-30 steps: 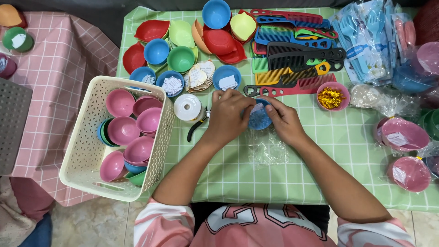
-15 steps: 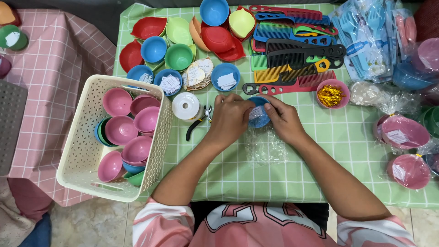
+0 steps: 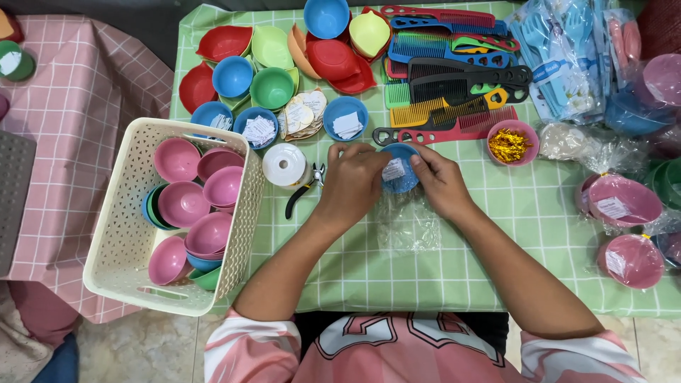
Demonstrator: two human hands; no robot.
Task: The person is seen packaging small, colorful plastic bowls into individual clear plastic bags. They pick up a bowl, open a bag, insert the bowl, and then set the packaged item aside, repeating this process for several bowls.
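Observation:
Both of my hands hold a small blue bowl (image 3: 399, 170) at the middle of the green checked table (image 3: 496, 241). My left hand (image 3: 353, 181) grips its left rim and my right hand (image 3: 438, 181) grips its right rim. A small white paper label lies inside the bowl. A clear plastic bag (image 3: 408, 223) lies crumpled on the cloth just below the bowl, between my wrists.
A cream basket (image 3: 120, 234) of pink bowls stands at the left. A white tape roll (image 3: 284, 164) and black pliers (image 3: 301, 191) lie beside my left hand. Coloured bowls, combs (image 3: 454, 92), a pink bowl of gold ties (image 3: 512, 144) and wrapped pink bowls (image 3: 624, 202) surround the hands.
The blue bowl has turned face up between my hands, so the white label inside it shows more. Both hands stayed in place around it.

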